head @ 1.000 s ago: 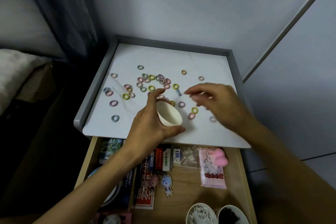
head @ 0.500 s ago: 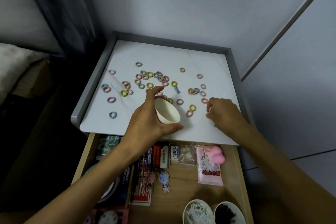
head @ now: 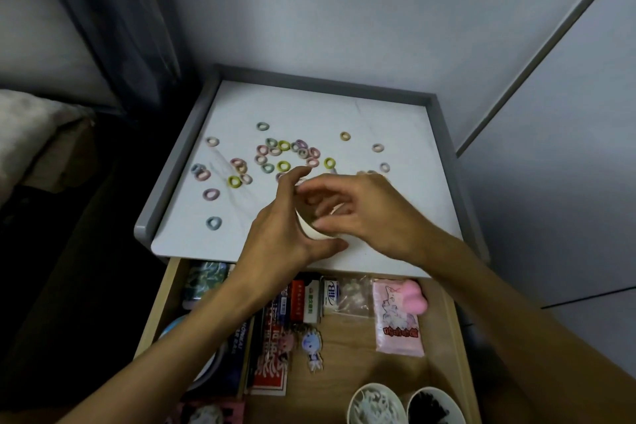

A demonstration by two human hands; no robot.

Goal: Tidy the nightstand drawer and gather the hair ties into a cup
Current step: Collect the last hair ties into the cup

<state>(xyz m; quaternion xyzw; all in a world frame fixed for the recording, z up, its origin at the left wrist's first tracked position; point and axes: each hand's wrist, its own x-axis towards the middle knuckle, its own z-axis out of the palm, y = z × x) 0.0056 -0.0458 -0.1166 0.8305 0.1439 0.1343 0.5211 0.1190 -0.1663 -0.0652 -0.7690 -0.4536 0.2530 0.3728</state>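
The right hand has come back from the right side of the desk to hover over the cup, fingers curled, perhaps dropping its catch, though I cannot tell what it pinches; the left hand grips the cup on the desk; many hair ties remain loose.

The nightstand top is bare along its back, while hair ties lie scattered over its left and middle. A raised grey rim closes the left, back and right sides; the front edge above the open drawer is flat. The left hand, the right hand and the cup between them fill the front middle.
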